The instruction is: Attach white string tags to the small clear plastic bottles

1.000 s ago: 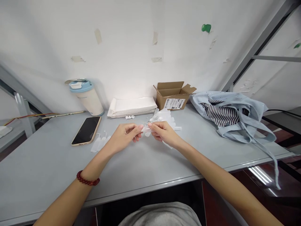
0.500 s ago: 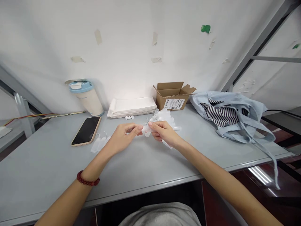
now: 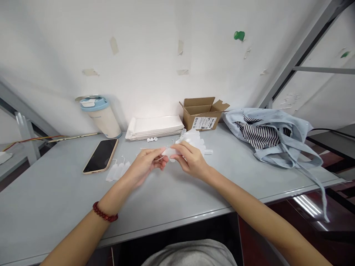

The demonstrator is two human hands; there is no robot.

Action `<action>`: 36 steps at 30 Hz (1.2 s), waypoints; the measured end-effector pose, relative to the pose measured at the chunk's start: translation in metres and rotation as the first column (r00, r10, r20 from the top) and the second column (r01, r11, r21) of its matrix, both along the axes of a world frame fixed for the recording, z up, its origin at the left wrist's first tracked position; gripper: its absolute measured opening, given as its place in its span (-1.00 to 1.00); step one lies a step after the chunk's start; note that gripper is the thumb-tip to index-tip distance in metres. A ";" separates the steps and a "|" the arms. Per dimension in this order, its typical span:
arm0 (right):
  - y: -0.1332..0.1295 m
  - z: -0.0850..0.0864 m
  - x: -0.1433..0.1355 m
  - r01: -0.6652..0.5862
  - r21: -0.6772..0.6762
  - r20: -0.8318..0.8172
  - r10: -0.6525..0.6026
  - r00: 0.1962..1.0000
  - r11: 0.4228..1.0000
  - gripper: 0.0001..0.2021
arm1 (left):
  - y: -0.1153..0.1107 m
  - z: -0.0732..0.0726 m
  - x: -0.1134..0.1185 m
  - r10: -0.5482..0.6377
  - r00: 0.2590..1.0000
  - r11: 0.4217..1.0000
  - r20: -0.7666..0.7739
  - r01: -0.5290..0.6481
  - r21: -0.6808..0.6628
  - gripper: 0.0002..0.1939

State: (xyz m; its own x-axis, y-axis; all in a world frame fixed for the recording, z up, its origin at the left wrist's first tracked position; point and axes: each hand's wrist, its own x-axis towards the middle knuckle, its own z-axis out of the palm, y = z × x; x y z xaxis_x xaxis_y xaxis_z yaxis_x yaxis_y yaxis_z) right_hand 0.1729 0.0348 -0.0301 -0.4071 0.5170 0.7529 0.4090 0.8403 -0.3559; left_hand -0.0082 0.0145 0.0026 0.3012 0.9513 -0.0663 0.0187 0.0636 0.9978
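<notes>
Near the middle of the grey table point(image 3: 166, 195), my left hand point(image 3: 146, 162) pinches one end of a small translucent white bottle point(image 3: 169, 152). The thumb and fingers of my right hand point(image 3: 192, 159) close on the bottle's other end. A thin curved tube shows by my left fingers. Just behind my right hand lies a pile of similar white bottles point(image 3: 194, 138), partly hidden by it. Several more bottles with bent nozzles point(image 3: 118, 171) lie left of my left forearm. A few small white caps point(image 3: 152, 139) rest beyond my hands.
A phone point(image 3: 100, 156) lies at the left, with a blue-lidded tumbler point(image 3: 104, 116) behind it. White packets point(image 3: 155, 126) and an open cardboard box point(image 3: 201, 114) stand by the wall. At the right is a light blue cloth bag point(image 3: 296, 127).
My right hand has turned, and its fingers now lie along the bottle from above. My left hand has shifted slightly left and down, its fingers curled under the bottle's end.
</notes>
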 end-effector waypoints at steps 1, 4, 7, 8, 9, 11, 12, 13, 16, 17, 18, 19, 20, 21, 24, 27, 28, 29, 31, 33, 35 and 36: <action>-0.001 0.000 0.000 0.002 -0.034 -0.007 -0.002 1.000 0.999 -0.75 | -0.001 -0.001 0.001 0.024 0.998 0.998 -0.055 -0.020 0.061 -0.59; -0.006 0.005 -0.002 -0.075 -0.349 -0.162 0.019 0.987 0.934 -0.73 | -0.005 -0.002 0.003 0.158 0.941 0.935 -0.300 -0.045 0.351 -0.56; -0.009 0.014 -0.002 -0.330 -0.749 -0.403 -0.001 0.915 0.574 -0.62 | -0.008 -0.002 0.003 0.261 0.858 0.804 -0.443 0.061 0.592 -0.63; -0.009 0.017 -0.001 -0.400 -0.815 -0.448 -0.018 0.894 0.420 -0.60 | -0.008 -0.002 0.003 0.273 0.843 0.764 -0.463 0.102 0.637 -0.65; -0.009 0.019 -0.001 -0.441 -0.848 -0.471 -0.036 0.882 0.293 -0.58 | -0.007 -0.002 0.002 0.275 0.833 0.740 -0.479 0.135 0.659 -0.67; -0.008 0.021 0.000 -0.456 -0.874 -0.469 -0.048 0.882 0.170 -0.58 | -0.006 -0.003 0.002 0.252 0.829 0.759 -0.499 0.150 0.633 -0.66; -0.008 0.021 -0.001 -0.442 -0.878 -0.457 -0.048 0.888 0.185 -0.59 | -0.004 -0.003 0.001 0.232 0.836 0.798 -0.498 0.129 0.589 -0.64; -0.008 0.020 -0.001 -0.410 -0.877 -0.434 -0.047 0.900 0.251 -0.59 | -0.003 -0.003 0.001 0.210 0.850 0.844 -0.483 0.092 0.529 -0.62; -0.010 0.013 -0.005 -0.153 -0.715 -0.256 -0.051 0.965 0.682 -0.65 | 0.001 -0.003 0.001 0.147 0.942 0.959 -0.300 -0.062 0.277 -0.57; -0.009 0.010 -0.006 -0.040 -0.562 -0.166 -0.065 0.984 0.826 -0.69 | 0.002 -0.003 0.001 0.132 0.971 0.980 -0.198 -0.097 0.176 -0.58; -0.009 0.007 -0.006 0.046 -0.380 -0.074 -0.080 0.994 0.924 -0.72 | 0.002 -0.003 0.001 0.116 0.989 0.991 -0.090 -0.110 0.074 -0.60; -0.008 0.005 -0.006 0.096 -0.205 0.013 -0.095 0.995 0.974 -0.73 | 0.003 -0.002 0.001 0.099 0.995 0.995 0.007 -0.099 -0.027 -0.63; -0.007 0.002 -0.006 0.114 -0.062 0.087 -0.108 0.990 0.992 -0.73 | 0.003 -0.002 0.001 0.082 0.993 0.990 0.085 -0.072 -0.118 -0.64; -0.006 0.000 -0.005 0.116 0.036 0.146 -0.120 0.982 0.993 -0.73 | 0.002 -0.002 0.001 0.065 0.988 0.981 0.139 -0.037 -0.192 -0.65; -0.005 -0.002 -0.003 0.103 0.123 0.186 -0.125 0.975 0.987 -0.73 | 0.002 -0.003 0.001 0.026 0.980 0.958 0.196 0.032 -0.284 -0.67; -0.007 0.000 -0.003 0.062 -0.020 0.048 -0.061 0.997 0.998 -0.76 | 0.001 -0.006 0.002 0.030 0.982 0.975 0.186 0.012 -0.224 -0.70; -0.009 0.001 -0.003 0.041 -0.111 -0.011 -0.042 0.999 0.993 -0.77 | 0.001 -0.007 0.003 0.041 0.984 0.980 0.172 -0.006 -0.200 -0.69; -0.010 0.003 -0.004 0.018 -0.215 -0.069 -0.033 0.997 0.976 -0.77 | 0.001 -0.008 0.003 0.053 0.987 0.985 0.149 -0.026 -0.173 -0.68; -0.013 0.008 -0.005 -0.042 -0.432 -0.178 -0.039 0.983 0.901 -0.76 | 0.000 -0.009 0.005 0.077 0.995 0.994 0.063 -0.072 -0.084 -0.63; -0.014 0.012 -0.006 -0.151 -0.620 -0.303 -0.057 0.951 0.770 -0.72 | -0.003 -0.009 0.007 0.116 0.991 0.992 -0.073 -0.111 0.067 -0.59; -0.014 0.015 -0.006 -0.305 -0.731 -0.438 -0.077 0.895 0.610 -0.66 | -0.006 -0.009 0.009 0.180 0.958 0.961 -0.223 -0.122 0.249 -0.56; -0.013 0.016 -0.006 -0.378 -0.759 -0.494 -0.091 0.865 0.530 -0.63 | -0.008 -0.008 0.010 0.208 0.934 0.935 -0.290 -0.103 0.339 -0.57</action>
